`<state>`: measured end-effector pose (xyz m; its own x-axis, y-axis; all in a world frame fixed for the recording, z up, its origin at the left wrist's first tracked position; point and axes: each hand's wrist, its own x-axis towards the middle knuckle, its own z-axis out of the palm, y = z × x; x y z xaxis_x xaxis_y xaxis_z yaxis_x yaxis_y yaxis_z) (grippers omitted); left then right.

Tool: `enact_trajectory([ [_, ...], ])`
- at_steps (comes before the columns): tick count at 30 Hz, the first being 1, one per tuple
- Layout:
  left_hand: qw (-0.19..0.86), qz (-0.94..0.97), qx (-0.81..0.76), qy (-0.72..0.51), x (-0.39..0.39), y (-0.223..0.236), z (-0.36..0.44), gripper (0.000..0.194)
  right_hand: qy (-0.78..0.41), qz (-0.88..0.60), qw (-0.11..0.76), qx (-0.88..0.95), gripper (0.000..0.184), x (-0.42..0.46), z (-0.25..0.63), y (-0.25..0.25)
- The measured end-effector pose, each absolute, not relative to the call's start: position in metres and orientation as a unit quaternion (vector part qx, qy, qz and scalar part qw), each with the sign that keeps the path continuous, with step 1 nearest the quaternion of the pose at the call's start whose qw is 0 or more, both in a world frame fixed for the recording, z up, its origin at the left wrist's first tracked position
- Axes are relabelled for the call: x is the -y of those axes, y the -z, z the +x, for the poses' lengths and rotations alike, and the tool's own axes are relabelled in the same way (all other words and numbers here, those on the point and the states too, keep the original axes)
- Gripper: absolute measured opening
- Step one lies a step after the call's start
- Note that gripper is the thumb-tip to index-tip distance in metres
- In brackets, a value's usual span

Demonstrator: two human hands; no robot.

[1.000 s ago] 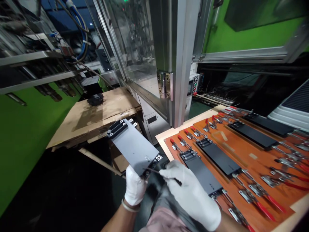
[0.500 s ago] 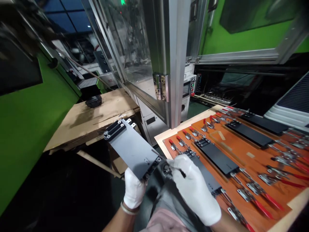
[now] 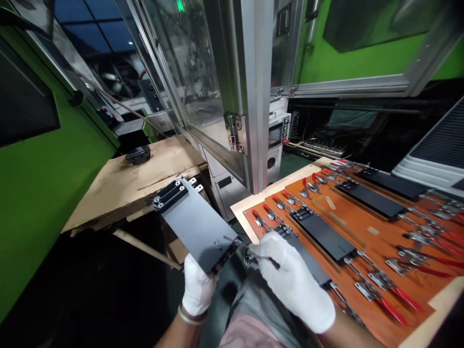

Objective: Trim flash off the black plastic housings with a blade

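My left hand [image 3: 198, 286], in a white glove, grips a flat grey plastic panel [image 3: 197, 220] by its lower end. The panel is tilted, with black brackets and round holes at its far end and a dark, slotted near edge. My right hand [image 3: 292, 278], gloved too, is closed beside the near right corner of the panel. Its fingertips are pinched together; whatever thin thing they hold is too small and dark to make out. Right of this hand, a similar dark panel [image 3: 322, 234] lies clamped on an orange board [image 3: 357, 237].
Red-handled toggle clamps [image 3: 393, 302] line the orange board, which holds several panels. A cardboard-topped table [image 3: 170, 154] at left carries a black object [image 3: 138, 154]. A framed glass door [image 3: 259, 121] stands ahead, and a green machine [image 3: 32, 193] rises at left.
My right hand's fingertips have drawn slightly away from the panel's corner; a thin dark line near them no longer shows clearly. My left hand still grips the panel. The whole view shifts slightly.
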<state>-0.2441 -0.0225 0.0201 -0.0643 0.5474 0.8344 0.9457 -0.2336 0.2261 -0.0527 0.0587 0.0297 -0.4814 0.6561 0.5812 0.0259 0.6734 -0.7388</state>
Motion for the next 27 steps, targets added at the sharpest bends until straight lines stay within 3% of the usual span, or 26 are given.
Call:
enact_trajectory([
  [4,0.276,-0.639,0.575,0.429,0.024,-0.017,-0.246,0.017,-0.347,-0.190,0.411,0.821,0.036,-0.059,-0.048,-0.031],
  [16,0.233,-0.638,0.570,0.462,0.017,-0.030,-0.234,0.016,-0.307,-0.334,0.440,0.775,0.032,-0.041,-0.061,-0.032],
  [21,0.231,-0.620,0.593,0.459,0.019,-0.020,-0.239,0.017,-0.364,-0.310,0.407,0.778,0.029,-0.031,-0.067,-0.035],
  [27,0.212,-0.584,0.623,0.475,0.021,-0.019,-0.238,0.014,-0.356,-0.321,0.435,0.762,0.028,-0.027,-0.072,-0.034],
])
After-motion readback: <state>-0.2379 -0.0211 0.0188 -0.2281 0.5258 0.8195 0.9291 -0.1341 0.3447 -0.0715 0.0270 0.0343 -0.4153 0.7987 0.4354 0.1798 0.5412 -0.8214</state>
